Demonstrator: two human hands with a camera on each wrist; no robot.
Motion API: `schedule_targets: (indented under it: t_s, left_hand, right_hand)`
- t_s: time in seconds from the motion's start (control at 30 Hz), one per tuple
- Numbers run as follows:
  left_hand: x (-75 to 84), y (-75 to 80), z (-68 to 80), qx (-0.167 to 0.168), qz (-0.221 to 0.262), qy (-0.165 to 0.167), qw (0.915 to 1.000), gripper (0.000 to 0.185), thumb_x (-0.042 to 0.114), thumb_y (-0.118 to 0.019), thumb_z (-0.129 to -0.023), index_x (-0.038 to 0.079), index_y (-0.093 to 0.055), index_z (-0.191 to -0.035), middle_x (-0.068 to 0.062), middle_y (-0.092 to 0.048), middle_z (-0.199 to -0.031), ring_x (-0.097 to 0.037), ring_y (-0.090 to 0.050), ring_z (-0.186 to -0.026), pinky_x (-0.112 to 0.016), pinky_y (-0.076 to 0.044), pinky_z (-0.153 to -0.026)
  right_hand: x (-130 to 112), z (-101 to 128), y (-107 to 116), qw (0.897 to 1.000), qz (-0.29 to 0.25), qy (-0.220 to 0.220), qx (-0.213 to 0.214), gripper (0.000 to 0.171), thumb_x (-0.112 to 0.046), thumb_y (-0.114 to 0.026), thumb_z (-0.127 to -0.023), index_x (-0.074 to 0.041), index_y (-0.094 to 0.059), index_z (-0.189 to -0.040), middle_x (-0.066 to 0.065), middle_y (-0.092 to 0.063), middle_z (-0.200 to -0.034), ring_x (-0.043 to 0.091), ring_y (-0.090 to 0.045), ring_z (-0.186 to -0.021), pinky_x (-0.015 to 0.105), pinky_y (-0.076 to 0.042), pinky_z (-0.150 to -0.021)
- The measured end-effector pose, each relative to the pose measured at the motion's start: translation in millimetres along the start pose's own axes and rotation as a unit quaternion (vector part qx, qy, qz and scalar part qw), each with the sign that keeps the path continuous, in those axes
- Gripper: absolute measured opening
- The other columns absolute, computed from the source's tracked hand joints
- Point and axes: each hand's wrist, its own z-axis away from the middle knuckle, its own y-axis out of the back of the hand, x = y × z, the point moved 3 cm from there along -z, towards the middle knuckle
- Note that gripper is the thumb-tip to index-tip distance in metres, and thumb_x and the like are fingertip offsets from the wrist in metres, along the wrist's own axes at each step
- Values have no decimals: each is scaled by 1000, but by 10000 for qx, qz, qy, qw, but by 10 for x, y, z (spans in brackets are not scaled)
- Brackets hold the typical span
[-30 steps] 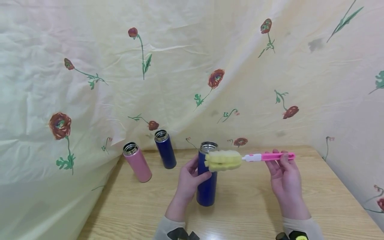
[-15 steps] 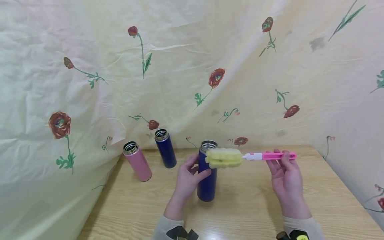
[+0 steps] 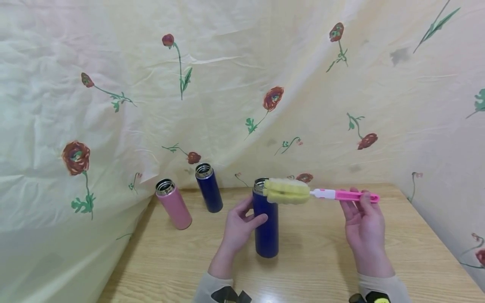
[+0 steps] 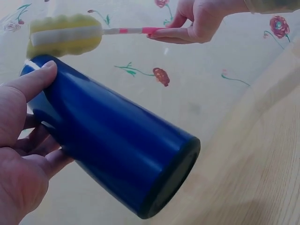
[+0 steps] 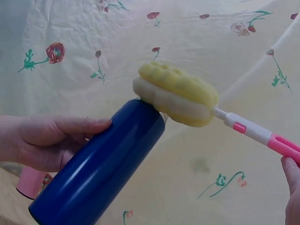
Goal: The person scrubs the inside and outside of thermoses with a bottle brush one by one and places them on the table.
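Gripping the dark blue flask [image 3: 267, 225] around its upper body, the left hand [image 3: 238, 226] has fingers and thumb curled about the steel-rimmed cylinder, whose base sits on, or just above, the wooden table [image 3: 310, 261]. Over on the other side, the right hand [image 3: 363, 223] pinches the pink handle of the bottle brush [image 3: 322, 194] near its far end, and the brush lies almost level, its yellow sponge head [image 3: 286, 191] touching the flask's open rim.

From the right wrist view the sponge [image 5: 177, 93] sits across the mouth rather than pointing into it, so to my eye the handle needs tipping up until the head lines with the bore. The sponge looks wider than the opening, so a slow twist while pressing would likely help it squeeze in. A hold closer to the white collar might give more control; out at the tip the handle may flex. The left hand should brace firmly, because a sideways push could tip the flask.

Behind, a pink flask [image 3: 173, 204] and a second blue flask [image 3: 209, 187] stand open, well apart from the action.
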Motion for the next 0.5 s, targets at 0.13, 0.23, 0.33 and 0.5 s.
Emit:
schedule_targets:
  t_s: [0.13, 0.23, 0.33, 0.5]
  left_hand:
    - [6, -6, -5, -46, 24, -46, 10000, 67, 0, -82, -91, -5, -54, -152, -21, -60, -146, -28, -61, -131, -37, -58, -104]
    - [-1, -1, -7, -74, 104, -51, 9999, 66, 1, -80, -94, -6, -51, -153, -23, -58, -150, -32, -56, -139, -36, -57, -105]
    - [-11, 9, -2, -19, 288, -18, 9996, 66, 2, -79, -95, -8, -49, -154, -25, -56, -152, -33, -54, -141, -35, -56, -106]
    - [-22, 31, 6, 206, 485, -9, 9986, 66, 5, -80, -95, -11, -50, -151, -28, -59, -148, -28, -57, -137, -33, -55, -107]
  right_hand:
    - [28, -22, 1, 9999, 134, -58, -64, 6, -8, -55, -110, -3, -58, -111, 17, -71, -106, 35, -79, -99, 43, -59, -98]
    - [43, -40, 17, 9995, 286, -131, -83, 7, -9, -55, -111, -2, -57, -111, 17, -71, -105, 34, -79, -98, 41, -59, -98]
    - [46, -57, 38, 9985, 492, -206, -109, 8, -9, -55, -110, -2, -56, -113, 15, -70, -107, 33, -79, -99, 39, -59, -98]
    - [36, -72, 74, 9959, 846, -297, -152, 9, -11, -55, -110, -3, -54, -115, 13, -67, -108, 31, -78, -101, 38, -59, -98]
